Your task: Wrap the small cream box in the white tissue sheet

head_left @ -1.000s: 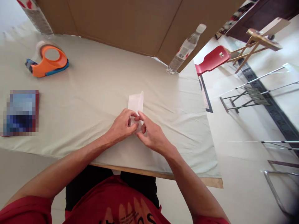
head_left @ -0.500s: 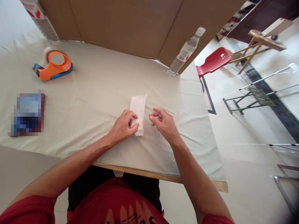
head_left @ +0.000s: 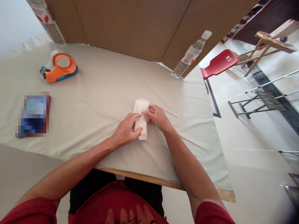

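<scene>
Right hand [head_left: 159, 118], previously apart, now pinches white tissue [head_left: 144, 122]; left hand [head_left: 126, 127] touches it, spread.

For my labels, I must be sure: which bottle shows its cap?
The right bottle, white cap visible; the left bottle is cut off at the picture's top edge.

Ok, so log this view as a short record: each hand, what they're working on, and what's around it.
Left hand: at the sheet's left side, thumb and index finger spread apart
Right hand: thumb over the sheet's right edge; grip unclear
Item: white sheet, folded or layered, material unclear
Table, left: orange tape dispenser, pixelated item
Table, far side: two bottles, cardboard panel
</scene>
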Motion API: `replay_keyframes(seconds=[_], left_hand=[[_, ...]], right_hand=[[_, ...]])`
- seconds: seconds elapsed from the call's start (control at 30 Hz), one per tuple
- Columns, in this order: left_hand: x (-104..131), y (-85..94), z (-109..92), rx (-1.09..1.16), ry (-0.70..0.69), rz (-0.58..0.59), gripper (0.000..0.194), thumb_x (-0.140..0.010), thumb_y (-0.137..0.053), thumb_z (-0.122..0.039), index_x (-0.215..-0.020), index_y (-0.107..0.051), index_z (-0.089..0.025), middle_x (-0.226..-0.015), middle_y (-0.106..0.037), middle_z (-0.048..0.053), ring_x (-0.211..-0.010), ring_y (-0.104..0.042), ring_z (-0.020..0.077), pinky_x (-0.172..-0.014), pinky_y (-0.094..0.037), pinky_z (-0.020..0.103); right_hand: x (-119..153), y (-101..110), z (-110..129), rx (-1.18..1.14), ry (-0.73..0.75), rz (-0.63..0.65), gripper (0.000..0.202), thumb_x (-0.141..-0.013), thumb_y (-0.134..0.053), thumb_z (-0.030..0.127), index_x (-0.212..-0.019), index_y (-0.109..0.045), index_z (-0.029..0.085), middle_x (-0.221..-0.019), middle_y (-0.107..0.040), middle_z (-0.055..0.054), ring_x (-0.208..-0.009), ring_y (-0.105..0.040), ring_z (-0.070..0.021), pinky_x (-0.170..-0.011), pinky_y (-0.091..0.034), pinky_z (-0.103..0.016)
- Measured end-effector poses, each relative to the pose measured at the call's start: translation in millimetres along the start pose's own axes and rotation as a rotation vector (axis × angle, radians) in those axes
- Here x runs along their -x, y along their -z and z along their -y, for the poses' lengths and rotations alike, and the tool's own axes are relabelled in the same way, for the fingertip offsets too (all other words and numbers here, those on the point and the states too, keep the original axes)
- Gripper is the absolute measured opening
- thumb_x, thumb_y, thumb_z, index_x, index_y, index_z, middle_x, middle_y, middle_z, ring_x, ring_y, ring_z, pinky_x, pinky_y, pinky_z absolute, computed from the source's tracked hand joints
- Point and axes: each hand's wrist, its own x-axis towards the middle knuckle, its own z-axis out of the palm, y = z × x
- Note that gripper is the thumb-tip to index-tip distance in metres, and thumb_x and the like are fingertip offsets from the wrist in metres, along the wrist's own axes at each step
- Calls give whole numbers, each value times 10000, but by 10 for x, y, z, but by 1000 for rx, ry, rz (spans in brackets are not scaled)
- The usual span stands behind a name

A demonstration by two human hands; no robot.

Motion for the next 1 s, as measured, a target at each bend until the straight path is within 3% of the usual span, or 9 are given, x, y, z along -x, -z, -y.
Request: replay_keyframes(seconds=[0.1,0.17,0.33,0.5,0.67,0.83,1.0], left_hand=[[22,5,-3,-78,-118,-27,427,-836,-585,-177,-1262,-610,-202,-1403,-573,126,-596,-536,75,-630,-537,276],[27,13,-1,-145,-207,-29,332,-863,-565,-158,-1175,-667,-211,-1452,-560,120,-654,-600,92,-665,-551,281],[1,22,37,-188,-321,-13,233,-887,-556,-135,-1041,-715,-207,-1136,-746,73,-969,-702,203,-824,-574,323],[-14,17,72,-135,-298,3,231,-883,-558,-140,-1052,-703,-200,-1089,-762,66,-992,-704,213,-861,-571,343],[-23,12,107,-103,-289,6,243,-879,-549,-159,-1063,-704,-191,-1093,-755,81,-998,-694,216,-875,-566,355],[-24,12,109,-64,-230,29,235,-873,-555,-180,-1054,-702,-198,-1079,-729,80,-963,-683,202,-866,-556,339],[35,-18,67,-125,-100,-144,371,-804,-644,-238,-1169,-622,-173,-1237,-578,139,-939,-628,199,-853,-551,356]], right_hand=[[-71,-27,-46,28,31,-13,389,-685,-714,377,-995,-612,166,-593,-539,64,-497,-462,-102,-470,-338,-241],[-110,-42,-68,75,60,-29,278,-662,-689,357,-861,-606,182,-608,-501,65,-534,-437,-98,-494,-328,-242],[-156,-60,-62,142,109,-40,191,-635,-645,325,-638,-501,199,-612,-437,57,-589,-373,-95,-527,-274,-247],[-145,-94,0,-54,126,15,269,-671,-657,437,-682,-569,183,-658,-497,35,-643,-431,-117,-574,-328,-257],[-132,-180,2,-201,123,-74,323,-699,-681,482,-642,-567,186,-603,-456,44,-610,-388,-106,-571,-322,-258],[-6,-245,44,-394,131,-77,384,-678,-751,550,-807,-674,196,-774,-652,-8,-751,-564,-155,-704,-481,-277],[322,-202,99,-268,246,-16,371,-806,-695,567,-878,-745,206,-858,-706,-18,-871,-647,-184,-814,-526,-312]])
